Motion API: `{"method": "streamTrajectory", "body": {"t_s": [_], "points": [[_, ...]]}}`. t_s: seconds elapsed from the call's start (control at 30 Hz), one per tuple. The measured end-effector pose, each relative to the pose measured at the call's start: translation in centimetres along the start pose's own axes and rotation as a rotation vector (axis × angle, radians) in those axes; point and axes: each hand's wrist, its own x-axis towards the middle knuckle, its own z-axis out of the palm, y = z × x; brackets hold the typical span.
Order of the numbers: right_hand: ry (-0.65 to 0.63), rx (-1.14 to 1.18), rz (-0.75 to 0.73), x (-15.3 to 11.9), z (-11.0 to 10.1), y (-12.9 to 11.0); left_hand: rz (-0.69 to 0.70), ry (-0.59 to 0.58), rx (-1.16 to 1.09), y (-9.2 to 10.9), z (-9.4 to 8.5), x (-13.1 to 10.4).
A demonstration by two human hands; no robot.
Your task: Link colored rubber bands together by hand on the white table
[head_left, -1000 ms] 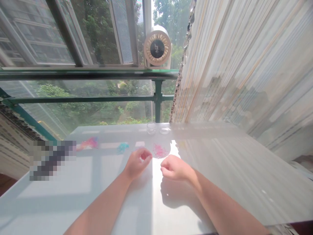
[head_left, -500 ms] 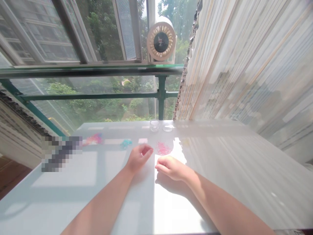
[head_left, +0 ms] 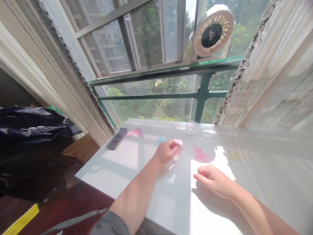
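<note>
My left hand (head_left: pixel 166 152) is raised just over the white table, its fingers curled and the thumb near the fingertips. Whatever may be between them is too small to make out. A pale pink piece (head_left: pixel 179 142) lies right behind its fingertips, and a teal cluster (head_left: pixel 161 139) is partly covered by the hand. My right hand (head_left: pixel 215 179) rests in the sunlit patch, loosely closed with the thumb forward; nothing shows in it. Beyond it lies a scatter of thin pink bits (head_left: pixel 201 154), too blurred to name. Both hands are apart.
Two clear round dishes, one upright like a small jar (head_left: pixel 191 127) and one flat (head_left: pixel 207 133), stand at the table's (head_left: pixel 156 205) far edge. A pink-orange cluster (head_left: pixel 137 132) and a pixelated dark object (head_left: pixel 117 138) lie far left. A round fan (head_left: pixel 212 34) stands by the window.
The view has swung left, so everything sits further right, and the floor and dark bags at left have come into sight. My right thumb sticks out more from the curled fingers.
</note>
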Motion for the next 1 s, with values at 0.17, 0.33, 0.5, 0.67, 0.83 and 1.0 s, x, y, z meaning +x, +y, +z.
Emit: {"method": "streamTrajectory", "body": {"t_s": [0.17, 0.33, 0.5, 0.67, 0.83, 1.0], "points": [[0.001, -0.005, 0.006, 0.0, 0.2, 0.2, -0.175, 0.271, 0.259, -4.0, -5.7, -0.2], [-0.005, -0.021, 0.032, 0.1, 0.5, 0.7, -0.456, 0.439, 0.587, -8.1, -10.6, -1.5], [-0.019, -0.04, 0.049, 0.4, 0.7, 1.3, -0.523, 0.36, 0.7, -9.2, -10.1, -1.9], [0.021, 0.004, 0.041, 0.7, 0.9, 2.1, -0.527, 0.343, 0.729, -9.4, -9.4, -1.5], [0.012, 0.027, 0.045, 0.8, 1.1, 2.5, -0.55, 0.346, 0.726, -9.4, -9.7, -1.5], [0.016, 0.023, 0.048, 0.8, 1.1, 2.5, -0.546, 0.364, 0.71, -9.4, -9.7, -1.5]]}}
